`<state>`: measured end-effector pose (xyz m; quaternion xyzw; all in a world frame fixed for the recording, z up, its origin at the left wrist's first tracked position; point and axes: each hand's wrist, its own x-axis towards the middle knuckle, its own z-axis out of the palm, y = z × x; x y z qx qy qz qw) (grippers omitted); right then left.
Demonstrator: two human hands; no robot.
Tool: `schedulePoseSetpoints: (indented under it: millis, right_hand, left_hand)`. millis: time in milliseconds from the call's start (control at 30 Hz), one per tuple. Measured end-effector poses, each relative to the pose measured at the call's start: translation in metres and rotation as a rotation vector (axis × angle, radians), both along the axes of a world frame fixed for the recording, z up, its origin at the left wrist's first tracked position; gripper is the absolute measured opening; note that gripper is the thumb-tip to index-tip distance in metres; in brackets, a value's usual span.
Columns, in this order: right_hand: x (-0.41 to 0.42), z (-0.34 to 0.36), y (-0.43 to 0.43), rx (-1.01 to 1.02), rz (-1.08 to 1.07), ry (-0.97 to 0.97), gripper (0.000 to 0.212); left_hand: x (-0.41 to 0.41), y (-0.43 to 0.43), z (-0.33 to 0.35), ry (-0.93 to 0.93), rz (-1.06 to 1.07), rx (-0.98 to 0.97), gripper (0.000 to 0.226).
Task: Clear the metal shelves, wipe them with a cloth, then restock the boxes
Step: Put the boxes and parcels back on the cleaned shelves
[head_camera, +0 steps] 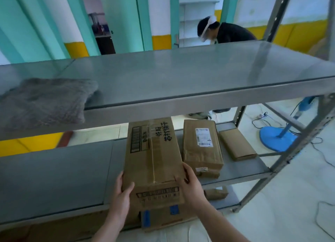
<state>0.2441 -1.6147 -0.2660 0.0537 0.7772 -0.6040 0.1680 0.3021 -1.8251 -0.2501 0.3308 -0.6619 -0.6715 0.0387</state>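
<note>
Both hands on long brown cardboard box with black print, lying lengthwise on middle grey metal shelf, near end at front edge; left hand and right hand clamped round near corners, thumbs on cardboard, one each side for straight slide; grey fluffy cloth parked on top metal shelf, out of way; white-labelled brown box just beside, so likely restocking.

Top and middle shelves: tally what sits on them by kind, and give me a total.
Grey cloth: 1, on the top shelf.
Cardboard boxes: 3, on the middle shelf: large box gripped by left hand and right hand, labelled box, flat box.
Total: 4; whether another lies under the labelled box is unclear.
</note>
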Motion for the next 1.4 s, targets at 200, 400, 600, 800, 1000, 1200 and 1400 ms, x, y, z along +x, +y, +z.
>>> schedulePoseSetpoints:
  millis: [200, 400, 600, 800, 1000, 1200, 1400]
  right_hand:
    - [-0.081, -0.017, 0.023, 0.331, -0.059, 0.122, 0.038]
    - [-0.151, -0.061, 0.027, 0.873, 0.253, 0.125, 0.089]
    - [-0.158, -0.083, 0.045, 0.992, 0.366, 0.169, 0.093]
    - [-0.158, -0.079, 0.094, 1.021, 0.46, 0.204, 0.094]
    - [-0.161, -0.08, 0.099, 0.998, 0.47, 0.208, 0.094]
    - [-0.162, -0.063, 0.089, 0.901, 0.439, 0.121, 0.085]
    - [-0.118, 0.009, 0.027, 0.187, 0.194, -0.08, 0.054]
  left_hand:
    - [-0.05, 0.004, -0.016, -0.116, 0.07, -0.15, 0.071]
    - [-0.074, -0.001, -0.021, -0.207, -0.028, -0.151, 0.112]
    - [-0.073, 0.001, -0.028, -0.231, -0.032, -0.2, 0.105]
    - [-0.073, -0.001, -0.03, -0.223, -0.052, -0.164, 0.124]
    - [-0.075, 0.002, -0.035, -0.228, -0.064, -0.139, 0.128]
    - [-0.075, 0.005, -0.031, -0.196, -0.051, -0.133, 0.126]
    - [-0.071, 0.01, -0.026, -0.164, -0.067, -0.144, 0.116]
